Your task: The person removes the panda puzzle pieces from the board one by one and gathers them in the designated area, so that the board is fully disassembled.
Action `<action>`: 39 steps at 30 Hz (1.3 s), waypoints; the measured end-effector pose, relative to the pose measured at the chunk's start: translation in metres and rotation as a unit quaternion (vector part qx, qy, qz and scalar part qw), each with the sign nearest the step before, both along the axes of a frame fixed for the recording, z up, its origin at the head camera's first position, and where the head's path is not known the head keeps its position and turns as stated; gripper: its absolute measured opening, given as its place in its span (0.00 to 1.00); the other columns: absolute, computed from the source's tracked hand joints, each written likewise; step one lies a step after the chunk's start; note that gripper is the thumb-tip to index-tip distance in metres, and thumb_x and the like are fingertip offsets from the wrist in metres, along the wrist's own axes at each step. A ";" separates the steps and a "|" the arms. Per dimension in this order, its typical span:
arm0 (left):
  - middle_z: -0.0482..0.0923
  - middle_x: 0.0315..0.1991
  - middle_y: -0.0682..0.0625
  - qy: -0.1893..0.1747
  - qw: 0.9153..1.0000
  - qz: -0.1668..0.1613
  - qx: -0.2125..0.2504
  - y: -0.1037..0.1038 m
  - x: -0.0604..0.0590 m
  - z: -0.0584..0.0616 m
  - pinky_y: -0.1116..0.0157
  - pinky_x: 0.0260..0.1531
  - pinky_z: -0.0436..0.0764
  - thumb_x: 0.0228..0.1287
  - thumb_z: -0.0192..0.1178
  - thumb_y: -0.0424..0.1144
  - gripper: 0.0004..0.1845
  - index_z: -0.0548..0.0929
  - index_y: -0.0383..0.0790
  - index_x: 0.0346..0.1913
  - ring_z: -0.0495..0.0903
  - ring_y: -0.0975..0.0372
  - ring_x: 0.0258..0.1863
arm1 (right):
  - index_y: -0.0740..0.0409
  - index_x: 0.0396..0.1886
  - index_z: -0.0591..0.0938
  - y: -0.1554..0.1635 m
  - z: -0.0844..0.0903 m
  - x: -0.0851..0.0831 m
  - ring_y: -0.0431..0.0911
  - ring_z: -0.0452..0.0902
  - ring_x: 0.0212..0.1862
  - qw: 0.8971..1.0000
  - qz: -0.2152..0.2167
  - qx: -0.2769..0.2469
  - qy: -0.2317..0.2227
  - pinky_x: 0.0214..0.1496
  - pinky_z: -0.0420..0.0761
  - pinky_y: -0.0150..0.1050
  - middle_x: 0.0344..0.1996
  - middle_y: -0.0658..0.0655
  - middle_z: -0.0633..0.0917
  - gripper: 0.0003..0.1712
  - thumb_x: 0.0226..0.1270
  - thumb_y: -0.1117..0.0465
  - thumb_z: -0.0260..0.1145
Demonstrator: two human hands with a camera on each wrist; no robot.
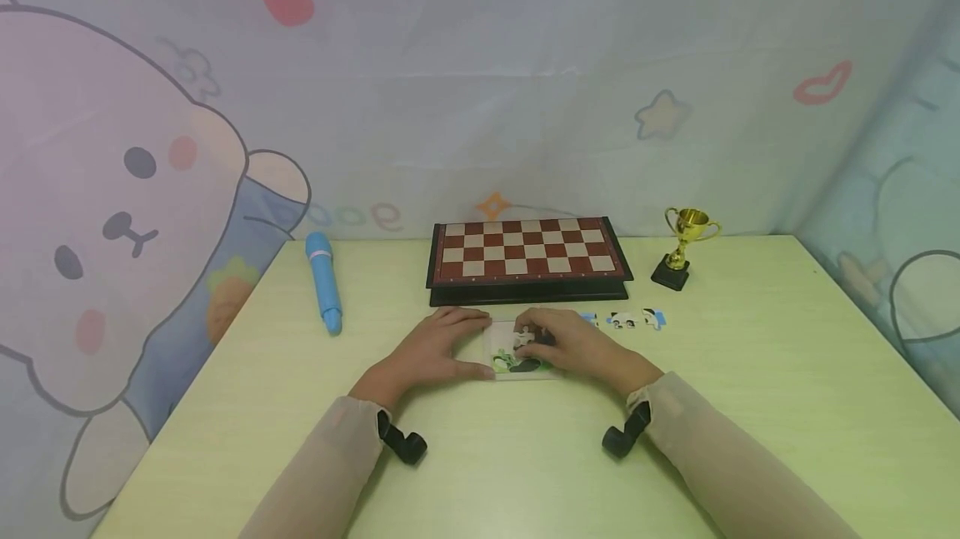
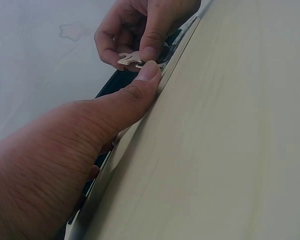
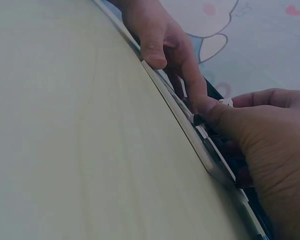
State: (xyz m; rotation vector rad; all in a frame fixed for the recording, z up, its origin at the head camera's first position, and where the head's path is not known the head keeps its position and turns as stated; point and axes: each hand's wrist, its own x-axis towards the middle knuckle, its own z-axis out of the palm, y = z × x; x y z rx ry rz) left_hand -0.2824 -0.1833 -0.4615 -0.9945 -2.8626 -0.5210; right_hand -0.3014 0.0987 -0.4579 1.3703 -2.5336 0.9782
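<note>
A small jigsaw tray (image 1: 501,373) lies on the pale green table (image 1: 480,456), just in front of a chessboard. My left hand (image 1: 438,347) rests flat on the tray's left part, with its thumb (image 2: 140,85) pressed against the near rim (image 2: 177,47). My right hand (image 1: 577,347) is over the tray's right part. It pinches a white puzzle piece (image 2: 129,59) between thumb and forefinger, just above the picture. In the right wrist view the piece (image 3: 226,102) peeks out at my fingertips over the tray edge (image 3: 190,135). Most of the picture is hidden under both hands.
A folded red-and-cream chessboard (image 1: 528,252) stands right behind the tray. A few loose blue-and-white puzzle pieces (image 1: 630,320) lie to its right front, and a small gold trophy (image 1: 682,247) stands further right. A blue marker-like tube (image 1: 324,281) lies at the left. Cartoon curtains wall the table in.
</note>
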 end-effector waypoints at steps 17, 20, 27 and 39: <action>0.68 0.71 0.59 -0.010 1.000 0.000 -0.001 0.002 0.000 0.000 0.52 0.70 0.62 0.54 0.60 0.77 0.47 0.72 0.55 0.73 0.63 0.58 0.71 | 0.47 0.51 0.83 0.021 0.007 -0.001 0.37 0.77 0.43 0.997 -0.063 -0.027 -0.022 0.49 0.80 0.45 0.42 0.39 0.83 0.15 0.69 0.49 0.70; 0.67 0.71 0.59 -0.010 1.000 0.001 -0.004 0.002 0.000 0.002 0.53 0.70 0.62 0.54 0.60 0.77 0.47 0.72 0.55 0.73 0.62 0.58 0.71 | 0.47 0.51 0.83 0.031 0.005 -0.001 0.37 0.76 0.41 0.997 -0.072 -0.023 -0.021 0.47 0.80 0.44 0.41 0.39 0.83 0.15 0.69 0.49 0.70; 0.68 0.71 0.58 -0.016 1.000 0.002 0.002 0.001 0.002 0.003 0.51 0.70 0.61 0.54 0.61 0.75 0.46 0.72 0.54 0.73 0.62 0.57 0.71 | 0.45 0.49 0.84 0.069 -0.002 -0.003 0.38 0.75 0.36 0.994 -0.099 -0.036 -0.018 0.38 0.79 0.37 0.35 0.40 0.81 0.11 0.69 0.52 0.71; 0.66 0.72 0.59 -0.018 1.000 0.009 -0.007 0.000 0.003 0.003 0.51 0.71 0.60 0.53 0.57 0.79 0.49 0.71 0.55 0.74 0.61 0.57 0.73 | 0.45 0.47 0.86 0.146 -0.011 0.002 0.38 0.74 0.31 0.984 -0.173 -0.034 -0.010 0.33 0.76 0.32 0.30 0.40 0.82 0.12 0.64 0.56 0.75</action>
